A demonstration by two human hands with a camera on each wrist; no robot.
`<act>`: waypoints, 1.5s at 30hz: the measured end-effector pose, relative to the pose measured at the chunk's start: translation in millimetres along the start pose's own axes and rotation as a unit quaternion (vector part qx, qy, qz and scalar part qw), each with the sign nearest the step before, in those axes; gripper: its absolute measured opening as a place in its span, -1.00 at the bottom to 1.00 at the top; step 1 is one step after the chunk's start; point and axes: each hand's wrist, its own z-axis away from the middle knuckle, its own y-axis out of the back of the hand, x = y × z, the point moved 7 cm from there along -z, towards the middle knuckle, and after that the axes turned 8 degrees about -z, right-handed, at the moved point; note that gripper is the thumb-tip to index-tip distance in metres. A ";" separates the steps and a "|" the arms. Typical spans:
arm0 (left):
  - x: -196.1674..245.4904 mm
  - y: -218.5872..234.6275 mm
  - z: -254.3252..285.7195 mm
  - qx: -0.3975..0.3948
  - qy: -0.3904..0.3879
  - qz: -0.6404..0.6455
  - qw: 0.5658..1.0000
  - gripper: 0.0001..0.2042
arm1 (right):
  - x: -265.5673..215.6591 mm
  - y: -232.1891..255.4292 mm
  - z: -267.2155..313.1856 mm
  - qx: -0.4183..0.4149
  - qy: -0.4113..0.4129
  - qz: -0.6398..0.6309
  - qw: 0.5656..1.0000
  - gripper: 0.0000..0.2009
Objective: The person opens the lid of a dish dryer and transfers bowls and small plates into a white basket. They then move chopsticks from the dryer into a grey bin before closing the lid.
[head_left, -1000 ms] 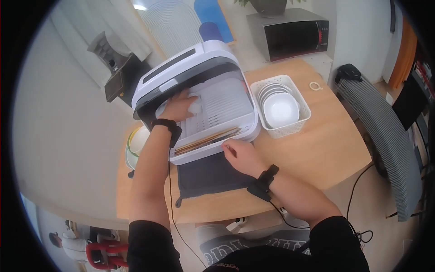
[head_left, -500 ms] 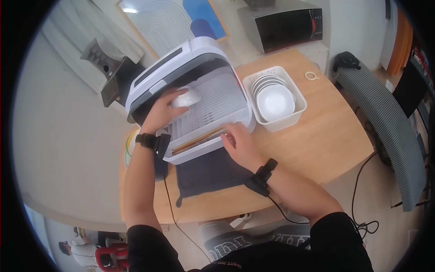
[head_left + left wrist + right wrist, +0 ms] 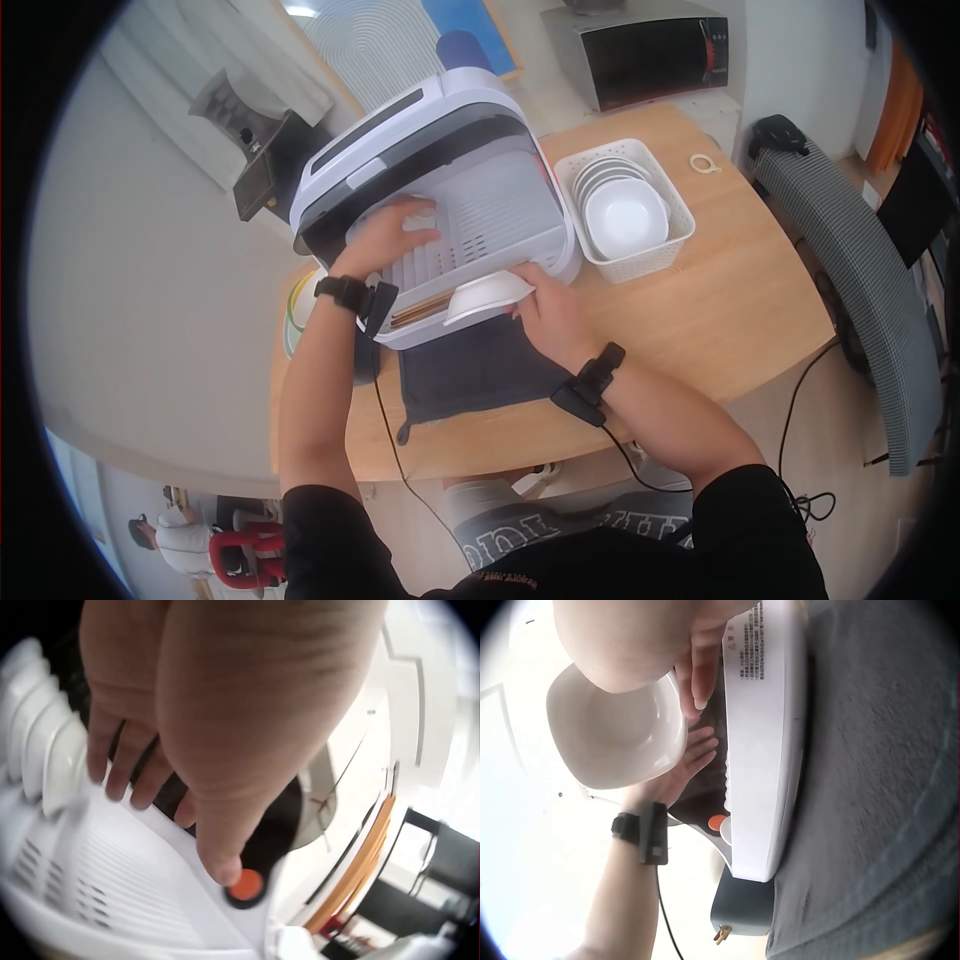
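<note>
A white bowl [image 3: 485, 297] is tilted in my right hand [image 3: 553, 320], which grips its rim with thumb and fingers. It hangs over the front edge of a white dish storage box [image 3: 460, 88] with a raised dark lid. The right wrist view looks into the hollow of this bowl, which holds nothing. My left hand [image 3: 388, 240] reaches inside the box over the slotted rack [image 3: 475, 225], its fingers extended and holding nothing. Several white bowls [image 3: 56, 750] stand on edge in the rack, near that hand. Wooden chopsticks [image 3: 415, 313] lie in the box's front tray, partly hidden by the bowl.
Right of the box, a white basket [image 3: 643, 263] holds several nested white bowls [image 3: 625, 215]. A dark grey cloth [image 3: 470, 375] lies in front of the box on the wooden table [image 3: 720, 290]. Green- and yellow-rimmed dishes [image 3: 297, 305] stand left, and a ring [image 3: 704, 164] lies far right.
My left hand reached into the rack, lifted a white bowl and passed it to my right hand. The left hand is now back over the rack without it.
</note>
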 end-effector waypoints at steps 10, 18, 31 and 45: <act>-56.0 -18.2 -46.8 -0.069 -0.014 -0.274 0.959 -0.32 | -7.2 1.4 1.2 -0.001 0.021 0.024 0.999 -0.72; -29.0 10.5 -4.0 0.085 -0.042 -0.275 0.957 -0.34 | -8.8 -2.3 3.8 -0.005 0.071 0.058 0.996 -0.72; 17.3 -95.4 108.5 0.174 -0.162 0.715 0.657 -0.21 | 13.1 -12.6 11.5 -0.025 -0.030 0.066 0.997 -0.86; 42.7 -111.9 103.0 0.084 -0.185 0.758 0.620 -0.37 | -75.2 146.2 -50.5 0.126 -0.028 0.352 0.927 -0.80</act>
